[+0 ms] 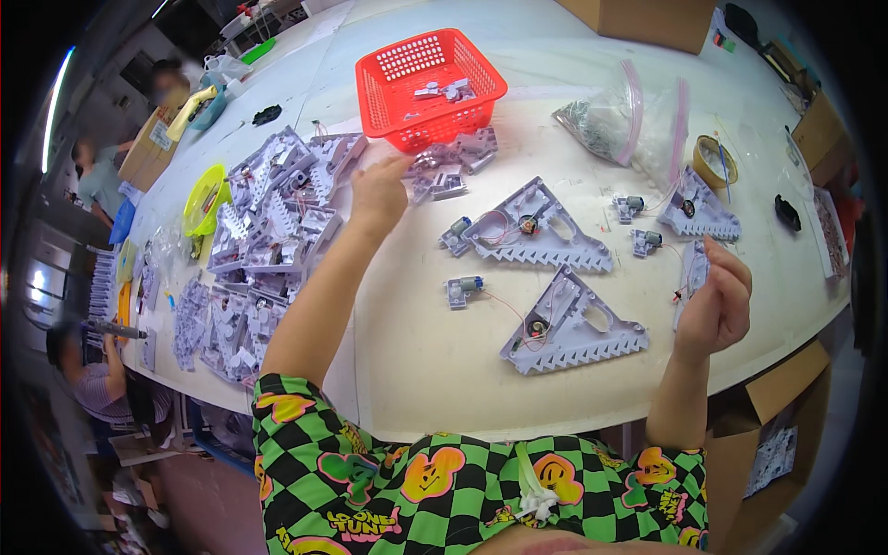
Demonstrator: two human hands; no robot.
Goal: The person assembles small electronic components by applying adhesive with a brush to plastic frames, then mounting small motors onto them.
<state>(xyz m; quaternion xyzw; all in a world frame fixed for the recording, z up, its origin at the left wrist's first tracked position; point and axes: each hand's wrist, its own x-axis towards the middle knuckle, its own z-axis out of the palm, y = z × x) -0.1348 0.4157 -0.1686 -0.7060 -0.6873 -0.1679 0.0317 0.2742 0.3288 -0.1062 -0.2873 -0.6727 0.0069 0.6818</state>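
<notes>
I have my left hand (379, 192) at the far parts (442, 185), just beside the basket (467, 122); I can't tell whether its grip holds any. Nearer, two housings (541, 242) lie on the tabletop (416, 370). At right, my right hand (721, 305) grasps a grey piece (695, 264).

Vivid red all over the perforated plastic basket (435, 130). Bright yellow-green on the small tub (192, 211) to the left. Pale lavender-grey on the triangular plastic housings (578, 331), on the heaped plastic parts (282, 199) and on the held plastic piece (695, 264). Metallic grey with blue ends on the small motors (470, 284), thin red along the wires (500, 302). Creamy white across the tabletop (407, 370). Green-and-black checks on the shirt (388, 481), overprinted with smiling figures in yellow, orange and pink. Pinkish purple along the zip strips (636, 111) of the clear bags (659, 139). Plain brown on the cardboard box (652, 23).
</notes>
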